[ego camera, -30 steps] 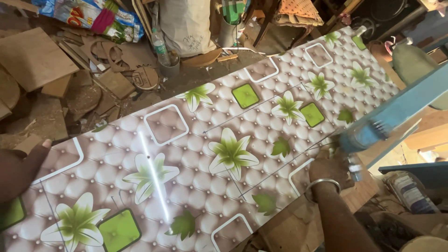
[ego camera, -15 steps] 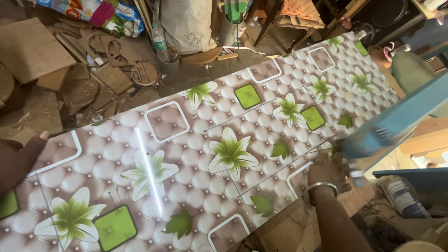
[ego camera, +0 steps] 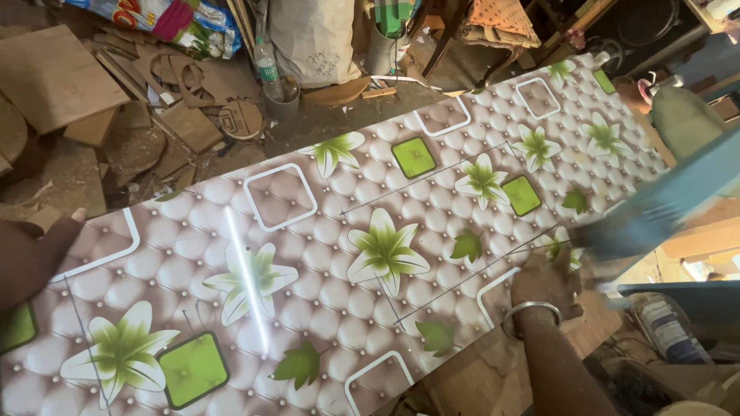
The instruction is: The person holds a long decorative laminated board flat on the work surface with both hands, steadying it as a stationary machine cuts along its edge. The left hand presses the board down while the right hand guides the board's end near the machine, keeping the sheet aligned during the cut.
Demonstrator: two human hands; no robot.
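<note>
Patterned panel [ego camera: 370, 254] lies flat across the workspace, steadied at its left edge by the flat, open left hand [ego camera: 31, 258]. Blurred blue tool [ego camera: 655, 204] is gripped by the right hand [ego camera: 547, 281], over pencil lines.

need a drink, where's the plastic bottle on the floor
In the head view the plastic bottle stands upper left of centre, past the far edge of the flower-patterned panel, beside the pale sack.
</note>
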